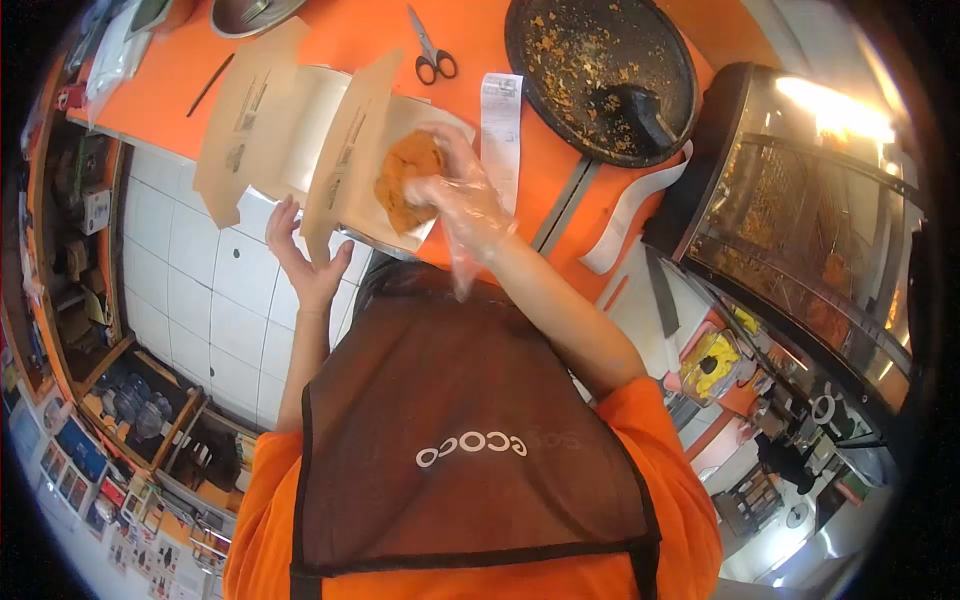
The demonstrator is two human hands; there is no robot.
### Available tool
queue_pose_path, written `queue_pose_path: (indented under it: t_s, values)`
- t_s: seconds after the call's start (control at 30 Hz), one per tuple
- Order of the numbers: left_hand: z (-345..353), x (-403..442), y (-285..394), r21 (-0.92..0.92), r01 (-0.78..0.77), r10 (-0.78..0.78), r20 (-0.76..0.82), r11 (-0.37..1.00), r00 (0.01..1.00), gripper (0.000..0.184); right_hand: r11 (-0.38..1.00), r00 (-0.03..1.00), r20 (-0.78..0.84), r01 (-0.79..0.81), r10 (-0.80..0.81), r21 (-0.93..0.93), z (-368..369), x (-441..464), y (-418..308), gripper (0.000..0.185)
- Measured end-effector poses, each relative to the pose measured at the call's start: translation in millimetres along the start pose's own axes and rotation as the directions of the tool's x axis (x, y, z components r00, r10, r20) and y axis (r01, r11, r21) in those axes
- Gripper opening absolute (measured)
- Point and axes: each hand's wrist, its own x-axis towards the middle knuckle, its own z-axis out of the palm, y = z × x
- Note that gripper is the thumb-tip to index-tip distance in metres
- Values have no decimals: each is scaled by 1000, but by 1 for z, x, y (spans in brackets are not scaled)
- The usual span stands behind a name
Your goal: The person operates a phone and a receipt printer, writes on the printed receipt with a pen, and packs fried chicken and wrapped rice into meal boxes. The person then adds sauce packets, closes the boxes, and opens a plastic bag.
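Observation:
In the head view, my right hand [465,195] wears a clear plastic glove and is closed around a golden-brown breaded fried piece [408,178], probably chicken. The piece is over an open brown cardboard box [360,145] at the counter's near edge. My bare left hand [303,258] is at the box's raised flap, fingers to its left and thumb to its right. Its fingers are spread; whether they touch the flap is unclear. A second open brown box [255,125] stands just left of the first.
Black-handled scissors [432,58] lie beyond the boxes on the orange counter [360,25]. A printed receipt [500,135] is right of my right hand. Farther right stand a round dark tray [560,120] with crumbs and a lit glass display case [800,220].

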Motion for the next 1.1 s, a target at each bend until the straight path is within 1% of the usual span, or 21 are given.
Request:
queue_pose_path:
  t_s: [0.03, 0.07, 0.13, 0.17, 0.27, 0.33, 0.4, 0.47, 0.57, 0.67, 0.77, 0.87, 0.9, 0.93, 0.97, 1.0, 1.03, 1.07, 1.1]
  values:
    - [1, 2, -2, 17, -21, 21, 9, 1000, 1000, 88, 980, 986, -38, 157, -163, -125, 0, 14, 15, 68]
    - [1, 5, -3, 33, -44, 43, 19, 998, 999, 86, 972, 985, -61, 151, -164, -179, 6, 18, 14, 68]
    - [-5, 13, -2, 153, -164, 147, 117, 975, 982, 80, 949, 980, -102, 135, -170, -286, 18, 25, 10, 68]
    - [-8, 18, 0, 208, -225, 191, 169, 952, 967, 77, 907, 960, -120, 191, -252, -375, 22, 30, 16, 69]
    - [-5, 25, 9, 162, -251, 230, 135, 955, 964, 56, 862, 954, -76, 227, -291, -453, 27, 32, 20, 72]
    - [-5, 25, 6, 185, -220, 183, 198, 958, 963, 44, 791, 940, -96, 217, -327, -572, 30, 36, 27, 71]
    - [-5, 26, 4, 179, -199, 165, 189, 964, 968, 35, 724, 926, -101, 213, -363, -656, 30, 39, 33, 70]
    - [-2, 27, 5, 139, -189, 176, 106, 972, 979, 27, 668, 913, -92, 219, -398, -711, 31, 40, 36, 69]
    - [-3, 32, 4, 150, -192, 180, 92, 970, 979, 28, 592, 903, -60, 227, -425, -774, 29, 38, 34, 69]
    - [-1, 32, 3, 134, -149, 144, 44, 980, 989, 27, 529, 875, -9, 284, -484, -800, 31, 28, 27, 72]
    - [-6, 34, 0, 78, -143, 138, 70, 987, 988, 26, 712, 839, -106, 377, -533, -593, 35, 14, 11, 64]
    - [-15, 35, -13, 101, -95, 82, 132, 990, 988, 24, 658, 724, -143, 504, -675, -559, 30, 9, -35, 62]
    - [-20, 41, -12, 102, -135, 114, 190, 986, 975, 23, 645, 692, -149, 543, -707, -538, 26, 11, -50, 62]
    - [-22, 46, -10, 64, -116, 101, 201, 991, 974, 22, 644, 675, -147, 581, -723, -498, 17, 26, -62, 62]
    - [-23, 51, -8, 28, -97, 89, 214, 995, 973, 21, 737, 752, -104, 591, -650, -328, 17, 36, -84, 61]
    - [-25, 53, -8, -8, -78, 78, 226, 997, 971, 20, 810, 814, -44, 567, -579, -149, 12, 48, -103, 59]
    - [-26, 55, -13, -1, -112, 109, 268, 994, 957, 20, 421, 603, 191, 717, -774, -555, -12, 73, -112, 64]
    - [-30, 57, -20, 4, -149, 140, 308, 989, 941, 20, 539, 695, 273, 700, -665, -469, -11, 85, -119, 67]
    - [-31, 61, -25, 7, -186, 171, 347, 983, 922, 20, 651, 757, 365, 653, -542, -388, -8, 95, -126, 69]
